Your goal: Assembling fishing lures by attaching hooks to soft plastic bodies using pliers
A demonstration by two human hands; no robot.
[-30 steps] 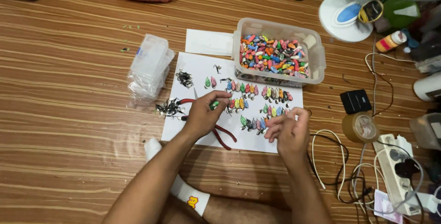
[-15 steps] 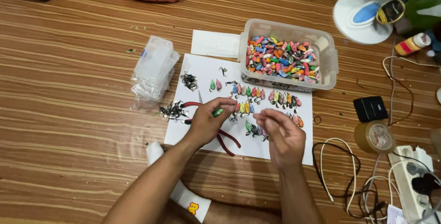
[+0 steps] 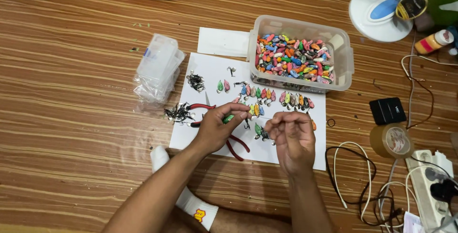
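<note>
Head view: the left hand pinches a small green lure between thumb and fingertips, held just above the white paper sheet near its lower middle. The right hand is beside it to the right, fingers curled together as if pinching; what they hold is too small to make out. A thin line or wire seems to run between the two hands, not clear. Red-handled pliers lie on the sheet under the left hand, partly covered by it. Rows of small coloured lures lie on the sheet just beyond both hands; some at the right hand are hidden behind its fingers. A clear tub of more lures sits at the sheet's far right corner. Dark hook clusters lie at the sheet's left edge. A white sock shows below the left forearm on the wooden floor.
</note>
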